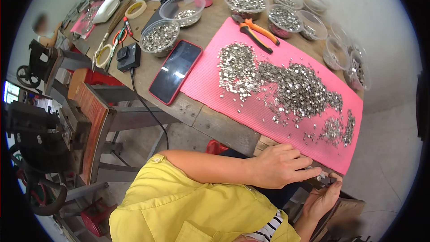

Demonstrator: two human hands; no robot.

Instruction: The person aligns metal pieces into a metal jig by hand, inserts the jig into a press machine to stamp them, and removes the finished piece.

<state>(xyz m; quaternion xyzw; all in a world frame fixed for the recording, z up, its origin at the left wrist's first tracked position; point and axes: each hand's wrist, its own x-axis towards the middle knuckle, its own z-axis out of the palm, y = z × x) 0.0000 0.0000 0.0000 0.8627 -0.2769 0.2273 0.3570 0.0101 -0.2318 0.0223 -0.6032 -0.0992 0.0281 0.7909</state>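
Just beyond the near edge of the pink mat, my two hands come together at the lower right. My right hand is closed around a small dark metal piece, its thumb along one side. The fingers of my left hand are bent and drawn together over that piece; whatever small thing they pinch is hidden. Small shiny metal bits lie heaped on the mat, with smaller piles near its right end. Pliers with orange and black handles rest at the mat's far edge.
A phone in a red case lies left of the mat. Clear plastic tubs of metal bits stand behind it, and more tubs line the far right. A black box trails a cable. Another person sits at far left.
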